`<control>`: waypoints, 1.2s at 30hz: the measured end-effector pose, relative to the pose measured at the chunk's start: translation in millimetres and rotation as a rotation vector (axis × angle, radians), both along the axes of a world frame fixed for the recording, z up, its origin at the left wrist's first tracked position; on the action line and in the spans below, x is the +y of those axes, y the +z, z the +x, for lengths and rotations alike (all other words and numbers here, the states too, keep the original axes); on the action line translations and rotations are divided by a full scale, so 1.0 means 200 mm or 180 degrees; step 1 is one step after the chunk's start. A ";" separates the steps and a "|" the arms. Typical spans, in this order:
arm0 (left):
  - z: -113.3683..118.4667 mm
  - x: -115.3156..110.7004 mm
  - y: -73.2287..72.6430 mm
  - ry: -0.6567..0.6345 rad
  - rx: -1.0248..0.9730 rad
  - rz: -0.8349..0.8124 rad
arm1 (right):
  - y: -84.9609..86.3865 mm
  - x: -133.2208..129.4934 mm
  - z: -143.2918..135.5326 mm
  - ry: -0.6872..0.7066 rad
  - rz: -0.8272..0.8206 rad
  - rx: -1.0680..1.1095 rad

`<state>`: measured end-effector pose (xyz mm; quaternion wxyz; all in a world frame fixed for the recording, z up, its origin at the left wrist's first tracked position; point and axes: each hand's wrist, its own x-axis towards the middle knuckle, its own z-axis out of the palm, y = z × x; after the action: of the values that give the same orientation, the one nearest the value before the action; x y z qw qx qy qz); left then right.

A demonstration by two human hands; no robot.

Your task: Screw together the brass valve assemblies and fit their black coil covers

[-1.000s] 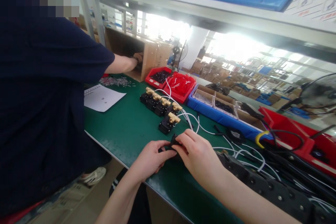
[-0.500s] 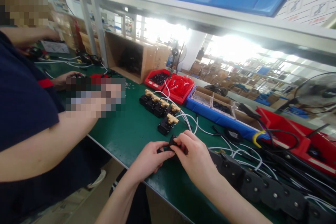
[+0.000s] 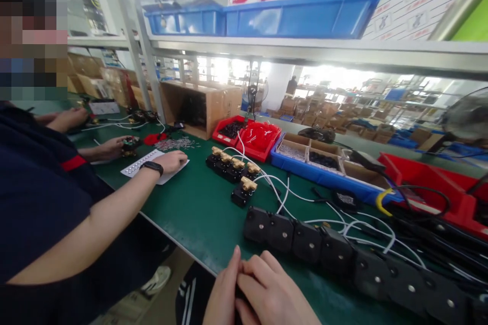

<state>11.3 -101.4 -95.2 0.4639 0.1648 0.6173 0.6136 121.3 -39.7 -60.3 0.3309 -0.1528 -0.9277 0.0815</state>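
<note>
At the table's front edge my left hand (image 3: 224, 292) and my right hand (image 3: 271, 289) are pressed together, fingers closed. A bit of something dark shows between them, but the fingers hide what it is. Just beyond, a row of black square housings (image 3: 311, 245) with round silvery spots runs off to the right. Farther back stands a black unit with a brass fitting (image 3: 244, 190) and a white cable. Behind it is a cluster of similar brass-topped units (image 3: 233, 163).
A co-worker's arm (image 3: 114, 208) rests over a white sheet (image 3: 142, 162) at the left, beside scattered small parts (image 3: 177, 144). Along the back stand red bins (image 3: 263, 156), a blue divided tray (image 3: 324, 176) and a cardboard box (image 3: 218, 106). White cables (image 3: 292, 198) cross the table.
Both hands have drawn back from the left end of the housing row towards the table's front edge, and have closed together. The view has tilted upward. The co-worker's hand is over the sheet.
</note>
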 end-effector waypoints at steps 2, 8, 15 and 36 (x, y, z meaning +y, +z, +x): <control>0.03 0.00 -0.01 0.0005 0.0032 0.0050 | -0.02 0.01 0.01 0.0000 0.0040 -0.0023; 0.15 0.06 0.01 0.0170 -0.0349 0.0106 | 0.05 0.05 0.13 0.0072 -0.0881 -0.0125; 0.22 0.17 -0.01 -0.0221 -0.1690 0.0041 | 0.12 0.05 0.21 -0.0062 -0.2184 -0.0395; 0.04 0.14 0.17 -0.0958 0.1081 -0.0350 | -0.07 0.07 0.43 -0.1049 -0.2865 -0.0327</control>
<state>19.8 -73.3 -61.1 0.4479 0.3303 0.6876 0.4665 206.8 -26.7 -73.6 0.1942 -0.4296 -0.7788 0.4138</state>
